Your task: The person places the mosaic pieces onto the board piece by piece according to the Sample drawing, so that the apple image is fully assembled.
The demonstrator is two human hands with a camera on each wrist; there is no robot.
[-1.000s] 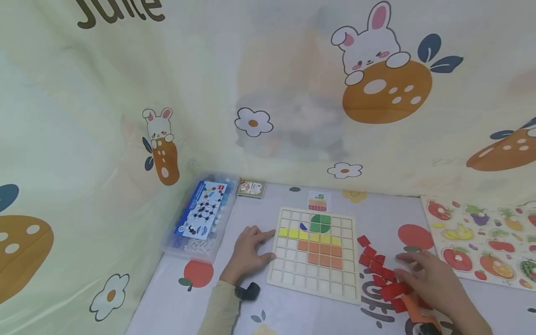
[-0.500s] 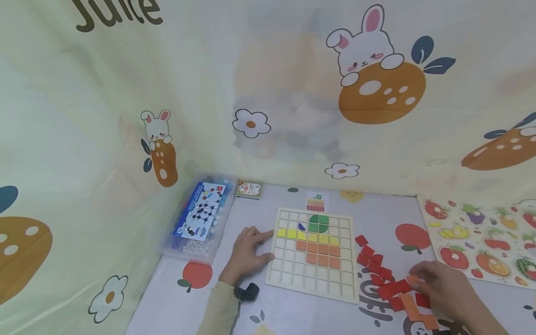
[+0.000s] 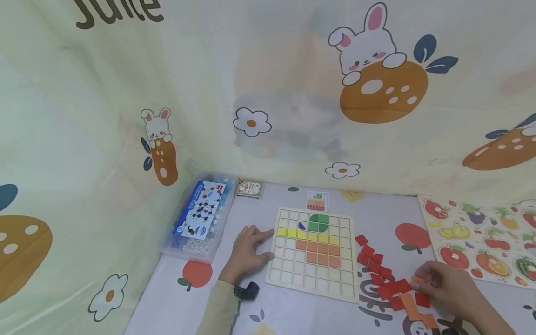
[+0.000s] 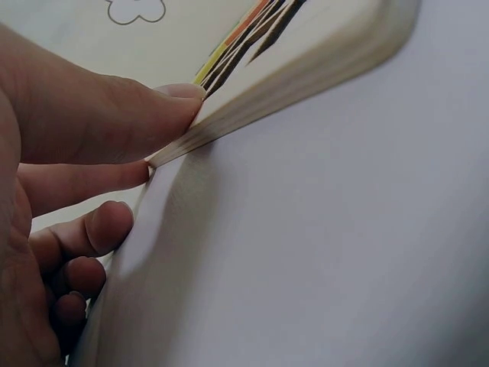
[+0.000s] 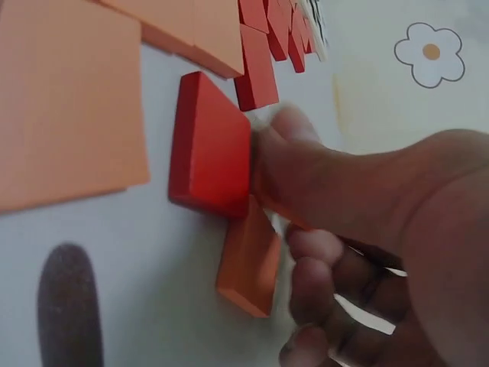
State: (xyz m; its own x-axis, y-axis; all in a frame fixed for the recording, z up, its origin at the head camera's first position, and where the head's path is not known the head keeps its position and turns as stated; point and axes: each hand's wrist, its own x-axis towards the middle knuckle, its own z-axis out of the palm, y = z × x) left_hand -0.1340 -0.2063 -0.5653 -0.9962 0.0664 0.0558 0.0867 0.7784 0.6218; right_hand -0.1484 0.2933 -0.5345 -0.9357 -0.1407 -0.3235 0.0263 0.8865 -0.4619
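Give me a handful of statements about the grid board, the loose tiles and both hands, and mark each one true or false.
1. The left hand rests against the grid board's left edge. True.
2. The right hand pinches a green tile. False: it pinches an orange tile.
3. Loose red tiles lie to the board's right. True.
4. Every board cell is filled. False: the bottom rows are empty.

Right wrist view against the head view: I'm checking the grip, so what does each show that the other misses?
Only the right wrist view shows the right hand pinching an orange tile beside a red tile. Only the head view shows the grid board, the left hand at its edge, and the fruit puzzle. Both show the loose red and orange tiles.
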